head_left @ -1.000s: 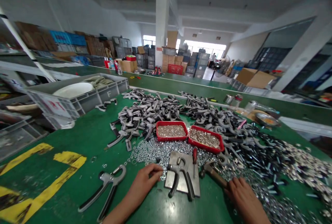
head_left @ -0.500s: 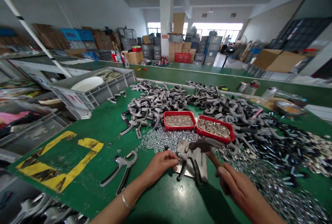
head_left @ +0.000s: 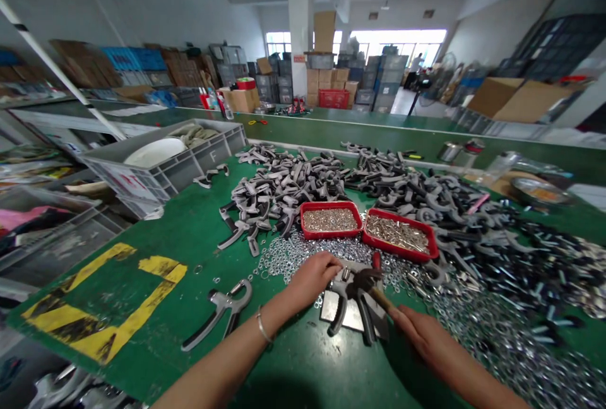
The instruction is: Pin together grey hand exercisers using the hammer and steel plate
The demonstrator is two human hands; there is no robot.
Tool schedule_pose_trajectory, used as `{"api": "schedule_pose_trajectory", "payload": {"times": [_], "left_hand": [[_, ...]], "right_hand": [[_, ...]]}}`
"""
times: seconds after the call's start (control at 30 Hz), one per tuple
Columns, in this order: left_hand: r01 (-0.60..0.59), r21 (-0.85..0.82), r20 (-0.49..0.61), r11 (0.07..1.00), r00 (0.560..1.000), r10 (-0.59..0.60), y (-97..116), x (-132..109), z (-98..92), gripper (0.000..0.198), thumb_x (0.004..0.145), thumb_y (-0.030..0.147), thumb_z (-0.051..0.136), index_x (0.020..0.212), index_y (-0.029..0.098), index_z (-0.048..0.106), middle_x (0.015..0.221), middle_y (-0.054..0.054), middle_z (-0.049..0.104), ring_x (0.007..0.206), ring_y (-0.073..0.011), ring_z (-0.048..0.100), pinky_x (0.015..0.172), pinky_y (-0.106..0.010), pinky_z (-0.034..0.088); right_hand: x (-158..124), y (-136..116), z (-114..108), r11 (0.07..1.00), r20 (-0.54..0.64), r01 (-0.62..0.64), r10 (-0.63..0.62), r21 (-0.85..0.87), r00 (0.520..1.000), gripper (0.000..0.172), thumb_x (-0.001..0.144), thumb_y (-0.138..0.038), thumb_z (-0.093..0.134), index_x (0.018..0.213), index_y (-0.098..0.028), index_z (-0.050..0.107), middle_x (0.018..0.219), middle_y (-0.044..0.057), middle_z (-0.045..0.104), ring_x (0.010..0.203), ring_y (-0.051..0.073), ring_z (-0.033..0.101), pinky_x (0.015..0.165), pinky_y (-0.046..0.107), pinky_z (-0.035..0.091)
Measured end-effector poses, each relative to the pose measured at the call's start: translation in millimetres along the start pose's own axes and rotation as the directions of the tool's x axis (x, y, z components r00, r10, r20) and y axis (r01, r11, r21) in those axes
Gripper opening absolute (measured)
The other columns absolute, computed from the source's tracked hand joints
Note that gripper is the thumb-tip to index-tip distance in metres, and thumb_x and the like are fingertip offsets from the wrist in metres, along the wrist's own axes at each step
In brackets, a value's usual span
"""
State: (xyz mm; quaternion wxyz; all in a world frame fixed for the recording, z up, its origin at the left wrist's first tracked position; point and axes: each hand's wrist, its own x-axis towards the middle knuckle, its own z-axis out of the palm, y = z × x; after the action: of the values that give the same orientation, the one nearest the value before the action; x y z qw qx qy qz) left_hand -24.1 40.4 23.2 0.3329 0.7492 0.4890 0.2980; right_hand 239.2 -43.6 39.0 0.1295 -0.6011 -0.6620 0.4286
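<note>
My right hand (head_left: 414, 327) is wrapped round the wooden handle of a hammer (head_left: 381, 298), whose dark head is over a grey and black clamp (head_left: 338, 308). The clamp lies on a metal plate (head_left: 331, 311) on the green table. My left hand (head_left: 317, 276) is closed at the clamp's upper left, and what its fingertips pinch is too small to make out. Another clamp (head_left: 220, 308) lies to the left on the table. Behind the plate stand a red tray of tiny metal parts (head_left: 330, 219) and a red tray of pins (head_left: 400, 234).
Piled clamps (head_left: 293, 185) spread behind the trays. Small rings (head_left: 284, 257) lie round the plate, with larger rings (head_left: 502, 339) and black-headed bolts (head_left: 544, 270) at right. A grey crate (head_left: 175, 169) stands at left, near yellow-black tape (head_left: 113, 339). A person (head_left: 416, 63) is far back.
My left hand has moved up and right to the clamp's top. The hammer head has come lower over the clamp, and my right hand has shifted slightly. A red-tipped item now shows behind the plate.
</note>
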Motion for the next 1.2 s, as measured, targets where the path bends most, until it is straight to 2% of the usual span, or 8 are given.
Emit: {"api": "schedule_pose_trajectory", "payload": {"times": [0.13, 0.27, 0.5, 0.67, 0.83, 0.93, 1.03, 1.2], "left_hand": [[-0.043, 0.1, 0.049, 0.994, 0.998, 0.039, -3, 31, 25.7, 0.016, 0.09, 0.02, 0.054, 0.086, 0.017, 0.069, 0.092, -0.006, 0.069, 0.091, -0.0212, 0.063, 0.084, -0.032, 0.046], [-0.047, 0.13, 0.063, 0.99, 0.997, 0.039, -14, 39, 37.0, 0.016, 0.091, 0.019, 0.053, 0.087, 0.017, 0.069, 0.093, -0.006, 0.07, 0.091, -0.0211, 0.063, 0.085, -0.032, 0.046], [-0.074, 0.227, 0.07, 0.971, 0.996, 0.06, -20, 38, 44.0, 0.016, 0.095, 0.022, 0.051, 0.09, 0.017, 0.066, 0.094, -0.006, 0.068, 0.09, -0.0196, 0.062, 0.082, -0.032, 0.047], [-0.225, 0.351, 0.142, 0.909, 0.972, 0.186, -19, 31, 47.3, 0.015, 0.097, 0.018, 0.048, 0.096, 0.015, 0.063, 0.1, -0.011, 0.063, 0.101, -0.0256, 0.055, 0.095, -0.043, 0.042], [-0.379, 0.47, 0.249, 0.797, 0.923, 0.292, -22, 33, 46.2, 0.013, 0.098, 0.018, 0.047, 0.097, 0.015, 0.059, 0.1, -0.01, 0.062, 0.1, -0.0247, 0.055, 0.093, -0.043, 0.045], [-0.274, 0.459, 0.117, 0.845, 0.962, 0.248, -22, 22, 41.6, 0.019, 0.098, 0.027, 0.05, 0.112, 0.015, 0.055, 0.11, -0.011, 0.06, 0.106, -0.0251, 0.055, 0.094, -0.044, 0.046], [-0.18, 0.388, -0.025, 0.904, 0.978, 0.205, -18, -4, 32.0, 0.027, 0.099, 0.025, 0.046, 0.125, 0.016, 0.047, 0.123, -0.012, 0.056, 0.118, -0.0255, 0.05, 0.103, -0.047, 0.04], [-0.228, 0.445, 0.155, 0.866, 0.972, 0.176, -10, -32, 17.5, 0.027, 0.092, 0.022, 0.057, 0.119, 0.02, 0.055, 0.116, -0.009, 0.059, 0.112, -0.0273, 0.05, 0.102, -0.046, 0.039]], "right_hand": [[-7, 9, 7, 0.902, -0.099, -0.097, 0.152, 0.421, 0.983, 0.056, 0.087, -0.075, 0.04, 0.074, -0.022, 0.055, 0.059, -0.004, 0.048, 0.052, 0.014, 0.046, 0.046, 0.025, 0.035], [-18, 20, 25, 0.756, -0.111, -0.171, 0.307, 0.632, 0.945, 0.055, 0.083, -0.077, 0.048, 0.078, -0.022, 0.054, 0.058, -0.006, 0.047, 0.047, 0.01, 0.04, 0.042, 0.021, 0.029], [-21, 29, 44, 0.664, -0.034, -0.226, 0.354, 0.712, 0.934, 0.055, 0.08, -0.078, 0.048, 0.082, -0.024, 0.051, 0.045, -0.011, 0.041, 0.032, 0.005, 0.02, 0.032, 0.018, 0.014], [-24, 26, 43, 0.678, -0.101, -0.157, 0.325, 0.718, 0.94, 0.052, 0.082, -0.074, 0.052, 0.077, -0.022, 0.054, 0.05, -0.008, 0.043, 0.04, 0.008, 0.036, 0.039, 0.019, 0.026], [-21, 30, 30, 0.839, -0.163, -0.095, 0.214, 0.536, 0.963, 0.046, 0.09, -0.066, 0.046, 0.084, -0.022, 0.058, 0.063, -0.003, 0.054, 0.057, 0.015, 0.052, 0.051, 0.024, 0.039], [-17, 17, 3, 0.96, -0.168, -0.025, 0.074, 0.279, 0.983, 0.043, 0.094, -0.06, 0.042, 0.079, -0.023, 0.057, 0.063, -0.002, 0.056, 0.061, 0.017, 0.055, 0.058, 0.028, 0.043], [-13, -8, -25, 0.996, -0.187, 0.055, -0.043, 0.064, 0.981, 0.042, 0.096, -0.058, 0.037, 0.078, -0.025, 0.054, 0.063, -0.001, 0.058, 0.061, 0.019, 0.057, 0.061, 0.031, 0.042], [13, -34, -34, 0.975, -0.247, 0.113, -0.159, -0.19, 0.956, 0.037, 0.098, -0.052, 0.031, 0.088, -0.024, 0.054, 0.076, 0.006, 0.067, 0.067, 0.023, 0.061, 0.064, 0.032, 0.041]]}}
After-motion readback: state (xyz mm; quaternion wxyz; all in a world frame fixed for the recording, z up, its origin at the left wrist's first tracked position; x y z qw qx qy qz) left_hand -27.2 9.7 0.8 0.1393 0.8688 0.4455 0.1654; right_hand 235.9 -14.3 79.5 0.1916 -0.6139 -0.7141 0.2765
